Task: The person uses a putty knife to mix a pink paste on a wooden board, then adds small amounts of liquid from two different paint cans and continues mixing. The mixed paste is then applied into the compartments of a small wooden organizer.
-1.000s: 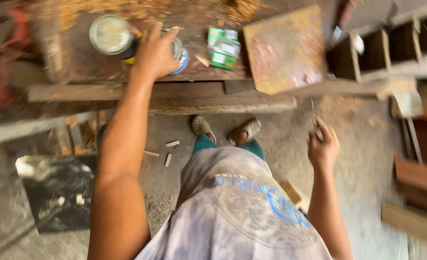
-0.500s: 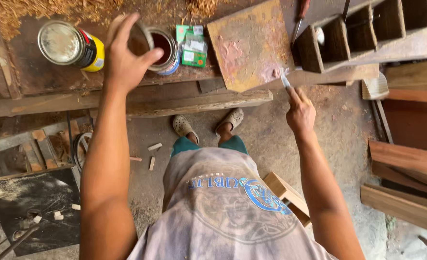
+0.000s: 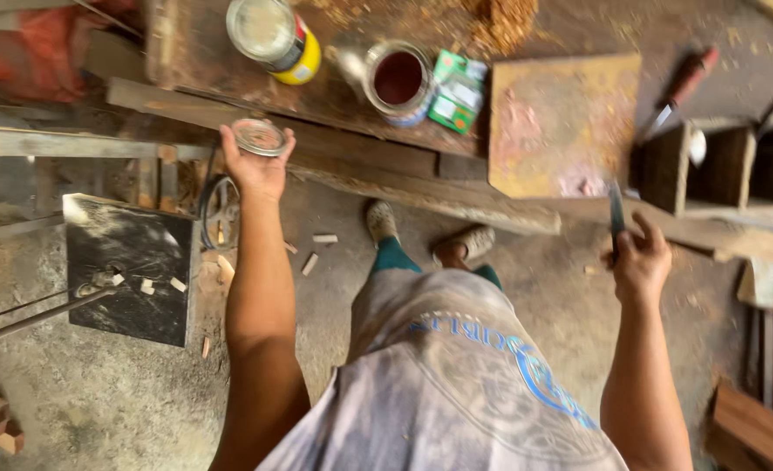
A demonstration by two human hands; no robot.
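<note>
— Lid [image 3: 259, 137]: where is it?
— Off its tin, gripped in the left hand [image 3: 254, 166] beyond the tabletop's [image 3: 229, 78] near edge; open tin [image 3: 398, 78] stands there.
— Right hand [image 3: 639, 262]?
— Closed around a putty knife [image 3: 616, 218], not yet dipped.

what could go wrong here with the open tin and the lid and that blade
The open tin of dark red liquid sits uncovered near the bench edge; a knock might spill it toward the feet. The left hand holds the lid out past the bench, so it could drop. The right hand grips a thin blade pointing up, risking a cut.
</note>
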